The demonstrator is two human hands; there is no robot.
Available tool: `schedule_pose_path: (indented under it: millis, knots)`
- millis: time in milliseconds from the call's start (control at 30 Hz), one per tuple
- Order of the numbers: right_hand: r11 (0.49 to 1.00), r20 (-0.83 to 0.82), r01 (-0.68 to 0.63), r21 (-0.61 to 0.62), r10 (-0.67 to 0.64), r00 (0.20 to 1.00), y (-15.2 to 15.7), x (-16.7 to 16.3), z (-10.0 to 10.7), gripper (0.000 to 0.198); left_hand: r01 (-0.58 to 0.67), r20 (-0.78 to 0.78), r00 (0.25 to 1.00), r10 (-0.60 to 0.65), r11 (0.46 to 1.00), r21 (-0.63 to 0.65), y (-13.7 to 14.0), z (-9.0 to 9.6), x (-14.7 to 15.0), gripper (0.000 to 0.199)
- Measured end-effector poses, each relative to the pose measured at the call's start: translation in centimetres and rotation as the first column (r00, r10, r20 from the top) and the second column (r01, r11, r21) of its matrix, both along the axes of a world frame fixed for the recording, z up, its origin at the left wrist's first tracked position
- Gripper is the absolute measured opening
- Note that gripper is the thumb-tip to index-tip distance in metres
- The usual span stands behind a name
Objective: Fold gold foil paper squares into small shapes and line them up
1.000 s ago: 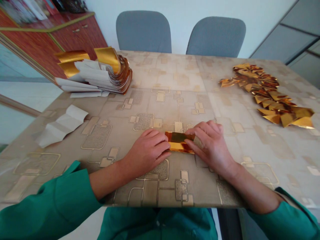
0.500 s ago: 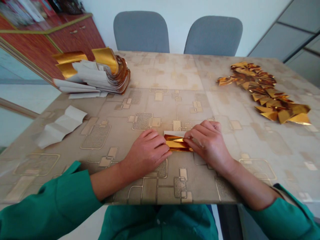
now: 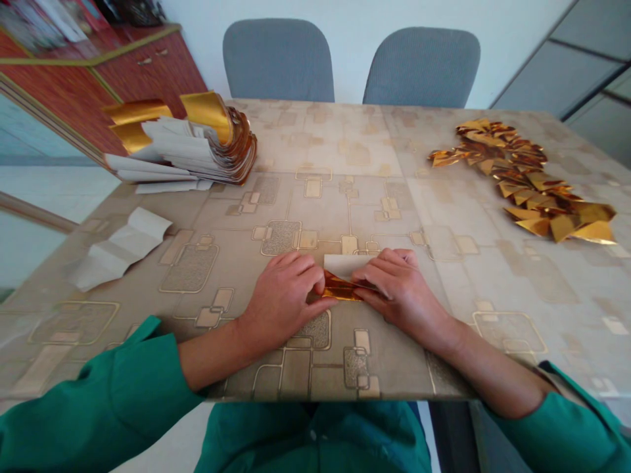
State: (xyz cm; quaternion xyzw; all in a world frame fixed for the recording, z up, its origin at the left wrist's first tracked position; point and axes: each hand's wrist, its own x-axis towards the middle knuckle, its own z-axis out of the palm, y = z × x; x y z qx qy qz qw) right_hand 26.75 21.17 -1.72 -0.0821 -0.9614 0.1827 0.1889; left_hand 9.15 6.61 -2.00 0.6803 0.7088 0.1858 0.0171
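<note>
A folded sheet of gold foil paper lies on the table near its front edge, a pale strip of its backing showing along the far side. My left hand is closed on its left end, thumb and fingers pinching the foil. From the other side, my right hand grips the right part with thumb and bent fingers, and that end is hidden beneath it. Between the two hands the gold part looks creased and slanted.
At the back left stands a stack of gold-and-white paper sheets. A loose creased white sheet lies left of my hands. Folded gold foil pieces form a long pile at the right. Two grey chairs stand behind the patterned table.
My right hand has shifted a little to the left along the foil paper. More of the pale backing shows, and the gold strip between my hands is narrower and slanted.
</note>
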Motion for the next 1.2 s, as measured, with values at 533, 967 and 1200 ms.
schedule_pose_path:
  millis: [533,967,1200]
  knots:
    - [0.982,0.129,-0.171,0.081,0.160,0.979,0.7,0.8,1.1,0.017,0.344,-0.101,0.938,-0.332,0.928,0.143,-0.2,-0.7,0.2,0.025]
    - [0.957,0.303,-0.282,-0.063,0.288,0.909,1.6,2.0,2.7,0.056,0.370,-0.280,0.899,-0.336,0.925,0.080,-1.0,-0.3,0.5,0.027]
    - [0.967,0.273,-0.244,0.071,0.217,0.937,2.9,3.0,3.2,0.028,0.366,-0.313,0.887,-0.339,0.930,0.028,-2.5,-0.1,0.2,0.030]
